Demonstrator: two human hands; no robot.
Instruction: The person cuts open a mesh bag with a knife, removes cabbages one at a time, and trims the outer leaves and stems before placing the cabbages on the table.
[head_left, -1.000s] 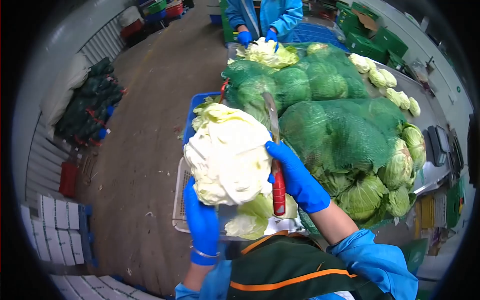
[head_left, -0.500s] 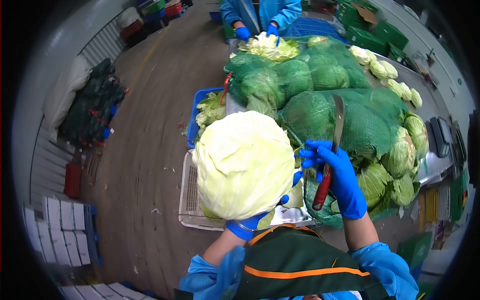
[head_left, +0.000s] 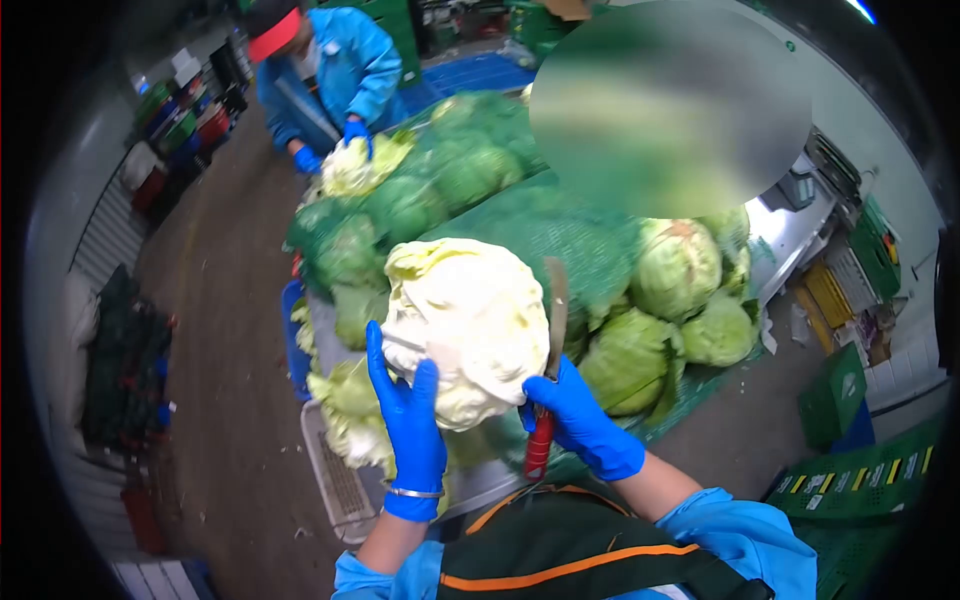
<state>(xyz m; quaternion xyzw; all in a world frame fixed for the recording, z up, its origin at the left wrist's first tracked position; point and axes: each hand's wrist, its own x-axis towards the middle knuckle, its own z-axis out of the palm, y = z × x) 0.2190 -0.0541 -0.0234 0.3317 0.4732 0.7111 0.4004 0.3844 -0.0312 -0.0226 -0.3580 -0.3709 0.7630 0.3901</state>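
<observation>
Blurred patch (head_left: 670, 110) over netted cabbages (head_left: 450, 170), knife handle (head_left: 538, 455) partly inside right hand (head_left: 585, 425)

Produce packing warehouse: netted cabbage sacks (head_left: 440, 180), crates (head_left: 850, 480).

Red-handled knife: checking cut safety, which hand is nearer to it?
Right. The right hand holds the knife by its red handle, blade up against the cabbage. The left hand presses the cabbage's far side, apart from the knife.

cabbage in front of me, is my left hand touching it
Touching. The head view shows the left hand spread against the pale cabbage, fingers lying on its near side with no gap.
</observation>
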